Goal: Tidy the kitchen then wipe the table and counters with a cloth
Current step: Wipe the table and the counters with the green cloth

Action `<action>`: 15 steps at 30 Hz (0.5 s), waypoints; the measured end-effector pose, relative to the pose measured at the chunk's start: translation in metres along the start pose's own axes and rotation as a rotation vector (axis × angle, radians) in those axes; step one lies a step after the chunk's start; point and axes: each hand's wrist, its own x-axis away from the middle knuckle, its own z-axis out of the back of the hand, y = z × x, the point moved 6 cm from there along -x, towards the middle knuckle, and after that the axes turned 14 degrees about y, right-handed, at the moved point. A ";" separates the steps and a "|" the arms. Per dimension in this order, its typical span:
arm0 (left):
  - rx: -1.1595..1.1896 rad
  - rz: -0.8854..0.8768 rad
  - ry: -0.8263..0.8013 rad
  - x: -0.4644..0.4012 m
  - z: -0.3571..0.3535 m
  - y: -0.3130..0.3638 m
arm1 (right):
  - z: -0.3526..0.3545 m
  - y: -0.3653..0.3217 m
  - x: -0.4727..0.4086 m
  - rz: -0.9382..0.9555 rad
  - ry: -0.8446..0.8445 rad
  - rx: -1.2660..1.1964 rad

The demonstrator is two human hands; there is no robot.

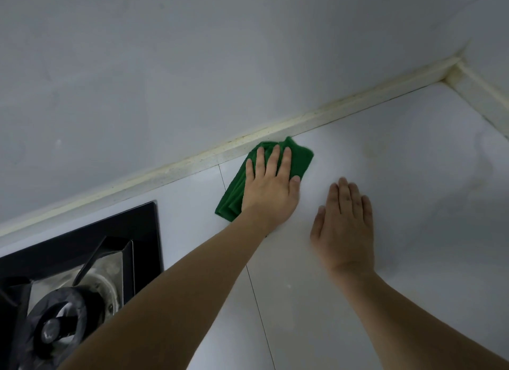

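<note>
Far to the left of my hands sits the black glass gas hob with its dark round burner and metal pan support (pixel 68 292), set into the white glossy stone table (pixel 413 176). My left hand (pixel 271 187) lies flat with straight fingers spread on the folded green microfibre cloth (pixel 298 160), pressing it down rather than gripping it; the cloth sticks out beyond the fingertips and past the outer edge of the hand, and its far corner touches the cream, grime-speckled sealing strip (pixel 192 165) that runs along the back under the pale grey wall (pixel 220 52).

Just to the right of that hand, apart from the cloth, my right hand (pixel 344 226) is open, fingers straight and close together, holding nothing. I cannot tell whether it rests on the table or hovers just above it.

I judge the tidying done on this stretch, since nothing loose shows near either hand, and the wiping is under way at the back edge beside the hob. Further right of my right hand a faint yellowish stain (pixel 371 152) shows on the surface, and the strip looks dirty all the way into the corner, so that side seems left to do. The rest of the kitchen is out of view.
</note>
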 end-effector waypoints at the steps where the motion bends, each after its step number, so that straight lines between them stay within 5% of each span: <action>1: -0.006 -0.063 -0.008 -0.002 0.000 0.000 | 0.000 0.000 -0.001 0.001 0.000 0.004; 15: 0.037 -0.628 -0.077 -0.034 -0.001 -0.001 | 0.004 0.002 -0.003 -0.025 0.043 -0.005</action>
